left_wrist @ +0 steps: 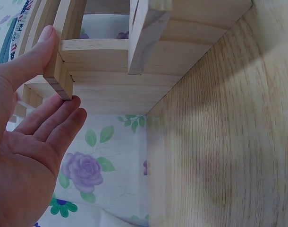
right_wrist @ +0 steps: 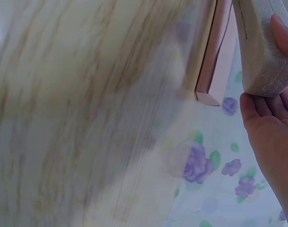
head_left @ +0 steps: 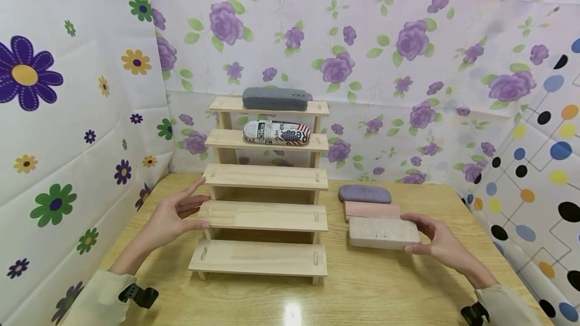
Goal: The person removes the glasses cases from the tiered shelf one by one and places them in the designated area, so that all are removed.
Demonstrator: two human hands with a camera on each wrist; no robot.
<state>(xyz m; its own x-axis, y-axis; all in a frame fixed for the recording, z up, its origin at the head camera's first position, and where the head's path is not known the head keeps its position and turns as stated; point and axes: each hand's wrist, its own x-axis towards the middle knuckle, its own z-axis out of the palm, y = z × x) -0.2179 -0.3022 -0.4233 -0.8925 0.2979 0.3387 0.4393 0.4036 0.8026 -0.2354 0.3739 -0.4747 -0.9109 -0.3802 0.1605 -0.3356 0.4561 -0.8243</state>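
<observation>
At its right end, a beige glasses case is gripped by my right hand. The right wrist view shows this case raised off the table, thumb on one face and fingers under its end. My left hand holds the left end of a step on a wooden stepped rack, thumb on one side and fingertips on the other in the left wrist view. A grey glasses case lies on the top step. On the step below sits a newsprint-patterned glasses case.
Behind the beige case, a pink glasses case and a purple-grey glasses case lie on the wooden table. Flowered cloth hangs behind the table, with patterned cloths at both sides.
</observation>
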